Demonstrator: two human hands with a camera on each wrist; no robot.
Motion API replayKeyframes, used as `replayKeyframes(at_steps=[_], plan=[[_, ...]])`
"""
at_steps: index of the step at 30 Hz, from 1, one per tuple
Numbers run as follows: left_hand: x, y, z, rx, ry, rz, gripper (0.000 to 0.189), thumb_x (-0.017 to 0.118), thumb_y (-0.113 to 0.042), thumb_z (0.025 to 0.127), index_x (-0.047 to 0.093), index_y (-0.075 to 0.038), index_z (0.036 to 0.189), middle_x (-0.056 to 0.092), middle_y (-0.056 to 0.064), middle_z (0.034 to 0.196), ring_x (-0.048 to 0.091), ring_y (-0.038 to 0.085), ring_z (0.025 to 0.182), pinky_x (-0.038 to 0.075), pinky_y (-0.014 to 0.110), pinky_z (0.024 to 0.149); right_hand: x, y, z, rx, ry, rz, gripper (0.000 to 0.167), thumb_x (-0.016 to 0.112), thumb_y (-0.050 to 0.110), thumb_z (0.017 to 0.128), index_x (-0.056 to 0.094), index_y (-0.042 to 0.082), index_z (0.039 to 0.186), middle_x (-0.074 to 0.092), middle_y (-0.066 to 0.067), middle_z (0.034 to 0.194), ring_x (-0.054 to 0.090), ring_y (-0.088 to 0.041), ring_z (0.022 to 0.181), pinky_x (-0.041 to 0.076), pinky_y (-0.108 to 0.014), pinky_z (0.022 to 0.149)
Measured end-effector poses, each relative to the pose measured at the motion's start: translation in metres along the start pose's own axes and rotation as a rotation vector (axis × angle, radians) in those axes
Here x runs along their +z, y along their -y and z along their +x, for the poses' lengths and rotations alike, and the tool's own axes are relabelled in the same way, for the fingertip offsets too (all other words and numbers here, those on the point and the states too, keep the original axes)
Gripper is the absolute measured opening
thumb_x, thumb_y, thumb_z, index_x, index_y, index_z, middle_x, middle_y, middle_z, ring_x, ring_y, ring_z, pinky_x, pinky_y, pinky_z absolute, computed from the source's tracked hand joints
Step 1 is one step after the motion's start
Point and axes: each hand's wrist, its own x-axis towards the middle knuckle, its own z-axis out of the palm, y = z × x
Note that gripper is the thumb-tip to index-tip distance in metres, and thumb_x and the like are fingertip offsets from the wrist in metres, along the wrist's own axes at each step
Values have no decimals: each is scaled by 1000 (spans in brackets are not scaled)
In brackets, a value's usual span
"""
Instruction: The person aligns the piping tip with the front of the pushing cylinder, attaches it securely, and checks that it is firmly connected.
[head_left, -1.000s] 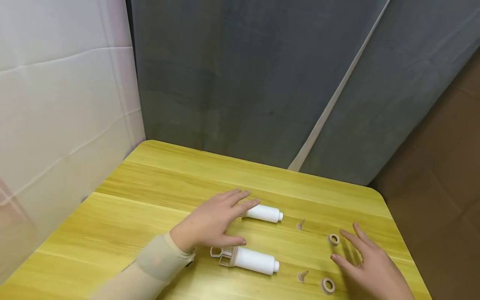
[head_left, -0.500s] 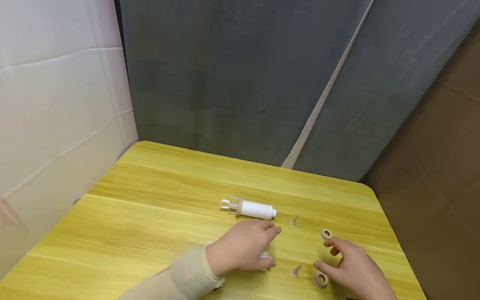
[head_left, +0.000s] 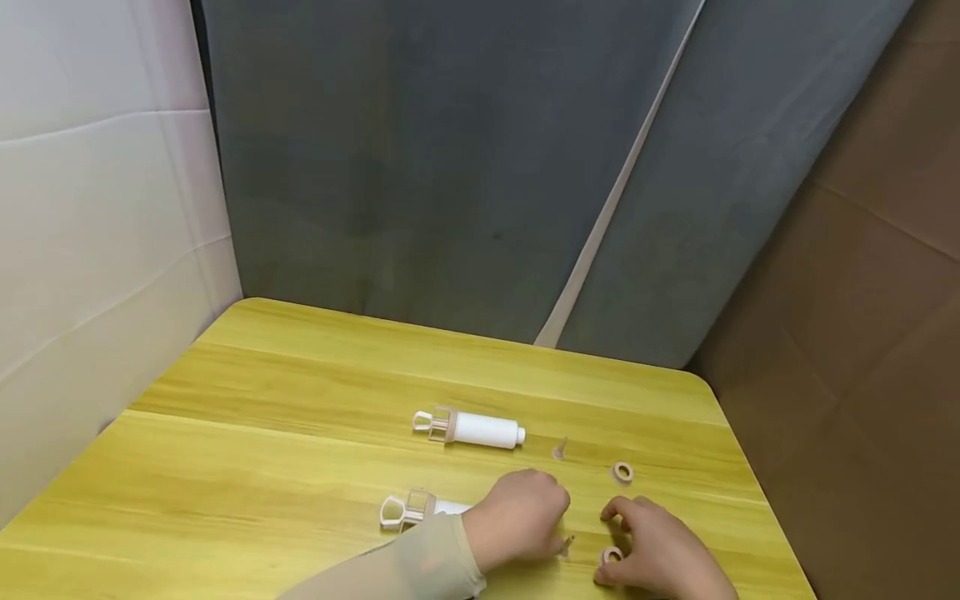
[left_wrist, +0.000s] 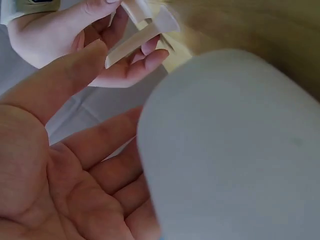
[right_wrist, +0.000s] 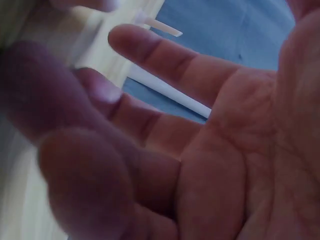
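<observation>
Showing left hand (head_left: 521,512) slid past the nearer syringe (head_left: 429,505) to the peg (left_wrist: 137,42) at its thumb, right hand (head_left: 660,550) arched around the nearer ring (head_left: 610,549), both loose-fingered; apparently reaching, not yet holding.

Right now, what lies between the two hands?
The head view shows the near peg, close to the left hand, and the near ring, partly hidden by the right hand.

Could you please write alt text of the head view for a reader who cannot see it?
A person's left hand, close to a beige peg, covers part of a white cylinder on a yellow table, while the right hand partly hides a beige ring. Farther back are a second cylinder, a second peg and a second ring.
</observation>
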Motion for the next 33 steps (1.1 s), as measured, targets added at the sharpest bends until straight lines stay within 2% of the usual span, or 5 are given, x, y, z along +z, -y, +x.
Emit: replayKeyframes(at_steps=[7,14,21,27,33], plan=[[6,-9,15,-18,47,-26,30,88,-27,85,63,-20,71,54,-10,64,46,6,58,44,25,51,2,-3,6,9,58,56,54,99,32,70,70,19,113,56,-1,95,52,-20,83,46,-39,73],[16,-17,27,3,81,8,15,86,-19,86,72,-25,81,61,-13,71,51,4,61,47,25,52,3,-9,6,-82,93,106,42,95,17,72,68,18,104,59,3,82,53,-13,73,43,-33,68],[23,-19,31,-8,115,18,27,82,-17,91,66,-28,72,58,-13,68,48,4,59,47,26,49,3,-9,6,-63,128,143,40,96,14,73,66,18,100,59,1,81,52,-13,70,41,-34,65],[24,-17,31,-7,146,7,33,79,-15,91,62,-27,66,55,-12,65,48,5,58,44,26,47,4,-9,6,-81,144,155,36,95,12,75,66,19,94,60,2,79,52,-11,69,42,-33,64],[25,-14,31,30,93,-11,30,78,-18,95,61,-24,70,54,-11,64,46,5,57,42,24,48,6,-11,7,-111,125,188,34,94,9,75,65,19,90,60,5,77,52,-7,68,42,-30,64]])
